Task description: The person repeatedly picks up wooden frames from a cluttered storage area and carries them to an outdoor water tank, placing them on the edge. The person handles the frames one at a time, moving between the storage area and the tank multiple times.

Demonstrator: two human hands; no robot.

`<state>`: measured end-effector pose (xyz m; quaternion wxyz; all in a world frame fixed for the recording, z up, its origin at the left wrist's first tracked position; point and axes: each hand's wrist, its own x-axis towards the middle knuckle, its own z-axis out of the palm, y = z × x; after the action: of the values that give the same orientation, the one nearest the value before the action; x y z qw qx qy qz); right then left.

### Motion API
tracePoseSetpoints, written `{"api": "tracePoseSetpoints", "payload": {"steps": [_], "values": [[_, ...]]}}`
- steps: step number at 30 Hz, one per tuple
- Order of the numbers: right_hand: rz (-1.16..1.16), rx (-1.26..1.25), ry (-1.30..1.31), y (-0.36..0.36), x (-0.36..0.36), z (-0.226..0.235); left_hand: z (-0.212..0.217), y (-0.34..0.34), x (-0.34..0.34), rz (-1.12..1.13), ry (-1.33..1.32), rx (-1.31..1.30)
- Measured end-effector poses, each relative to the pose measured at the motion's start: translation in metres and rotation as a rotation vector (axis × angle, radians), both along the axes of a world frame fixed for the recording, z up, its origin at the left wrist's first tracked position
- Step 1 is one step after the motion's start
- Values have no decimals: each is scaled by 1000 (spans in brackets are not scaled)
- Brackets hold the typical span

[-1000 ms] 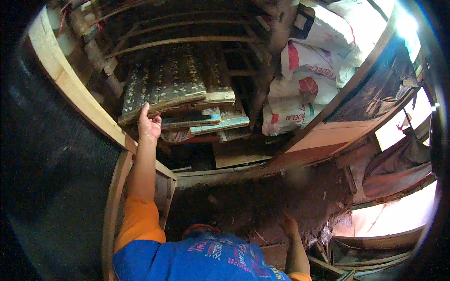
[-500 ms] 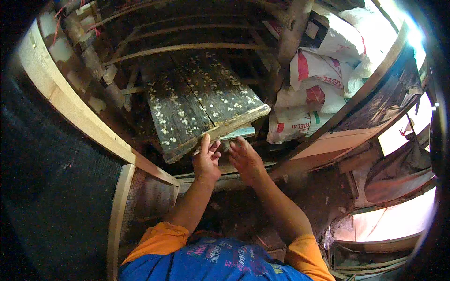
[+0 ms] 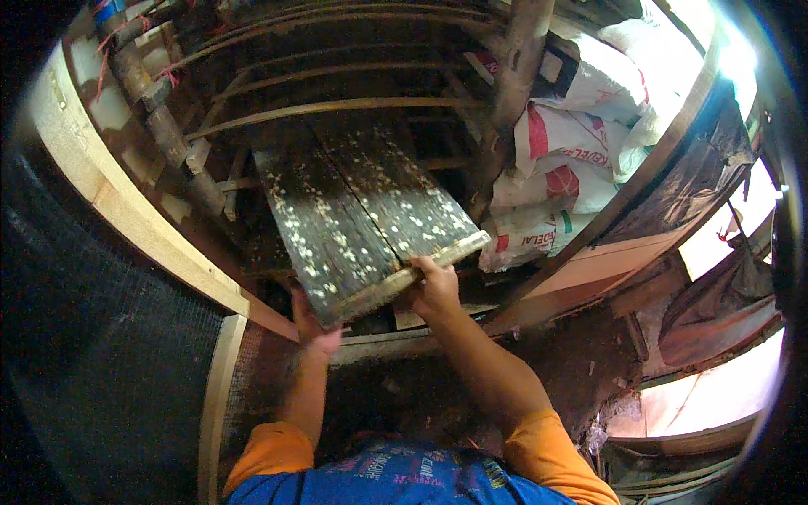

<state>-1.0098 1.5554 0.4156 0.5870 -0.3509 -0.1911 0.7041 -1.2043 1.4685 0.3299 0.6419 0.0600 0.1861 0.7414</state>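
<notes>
Fingers of the right hand (image 3: 436, 290) are clamped on the front edge of a dark wooden board (image 3: 362, 202), thumb on top and the rest curled beneath. At the board's near left corner, the left hand (image 3: 318, 326) is blurred; it touches the wood, but whether its fingers are closed I cannot tell. Between the arms, the board's pale, worn front edge slants up toward the right. A light sill (image 3: 379, 347) runs under that edge, with a dark gap between them on the right. On the left, a pale timber frame (image 3: 143, 223) holding dark mesh (image 3: 109, 328) stands apart from the board, leaving shadowed room alongside; on the right, the board's corner appears just beside the lowest of several white sacks (image 3: 581, 143). These sacks, patched with red, lie piled and bulging, their contents hidden. Pale round spots dot the board's top, and a long dark seam divides it lengthwise. A rough post (image 3: 512, 84) rises between the sacks and a row of thin wooden slats (image 3: 337, 108) crossing the dim space behind. Bright light (image 3: 736, 61) glares at upper right.
</notes>
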Motion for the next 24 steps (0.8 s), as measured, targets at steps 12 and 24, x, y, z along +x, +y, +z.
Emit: {"api": "tracePoseSetpoints", "payload": {"steps": [12, 24], "values": [[-81, 18, -132, -53, 137, -22, 26, 10, 19, -98, 257, 141], [-219, -93, -386, -106, 230, -63, -9, -24, 4, -926, 335, 102]]}}
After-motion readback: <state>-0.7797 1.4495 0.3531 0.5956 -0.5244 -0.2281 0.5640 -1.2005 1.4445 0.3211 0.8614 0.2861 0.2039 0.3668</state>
